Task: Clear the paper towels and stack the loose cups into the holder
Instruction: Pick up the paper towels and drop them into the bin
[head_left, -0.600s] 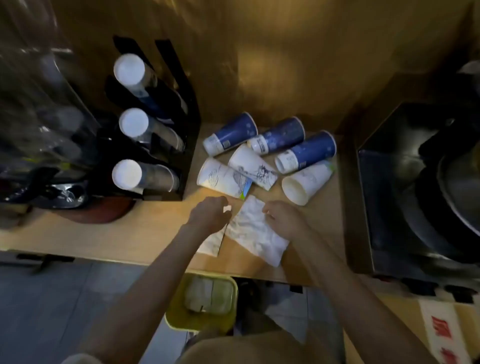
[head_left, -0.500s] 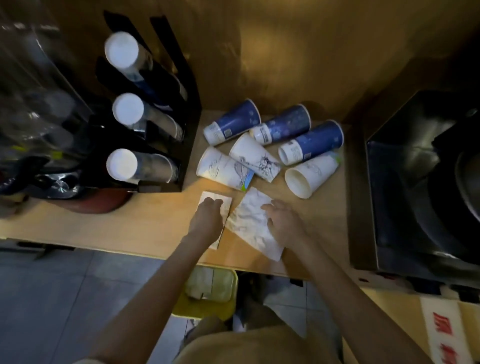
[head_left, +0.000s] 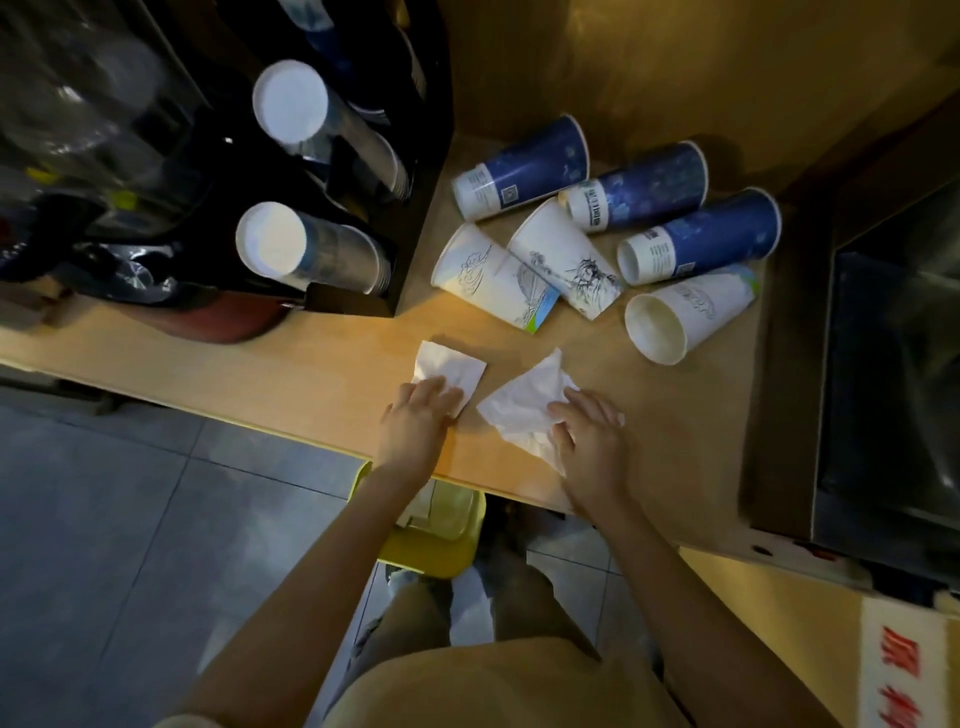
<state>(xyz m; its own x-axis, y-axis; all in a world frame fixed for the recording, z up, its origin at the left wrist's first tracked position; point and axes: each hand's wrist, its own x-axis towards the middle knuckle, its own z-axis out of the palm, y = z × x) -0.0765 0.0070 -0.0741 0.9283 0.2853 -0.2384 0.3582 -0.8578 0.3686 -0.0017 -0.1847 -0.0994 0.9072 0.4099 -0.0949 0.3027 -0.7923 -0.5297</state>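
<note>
Two white paper towels lie near the counter's front edge. My left hand (head_left: 415, 421) rests flat on the folded left towel (head_left: 447, 364). My right hand (head_left: 589, 436) presses on the crumpled right towel (head_left: 524, 410), fingers curling into it. Behind them several loose cups lie on their sides: three blue cups (head_left: 524, 169) (head_left: 644, 189) (head_left: 706, 236) at the back, three white cups (head_left: 488, 275) (head_left: 566, 260) (head_left: 680, 317) in front. The black cup holder (head_left: 415, 197) stands at the left with stacked cups (head_left: 270, 247) in its slots.
A yellow bin (head_left: 431, 540) sits on the floor below the counter edge, between my arms. A dark metal appliance (head_left: 893, 364) blocks the right side. Dark clutter and clear plastic fill the far left. The wooden counter (head_left: 311, 374) ends just behind my wrists.
Both hands have slid toward the counter's front edge, dragging the towels with them. The right towel is more bunched up under my fingers. The view has tilted and moved closer.
</note>
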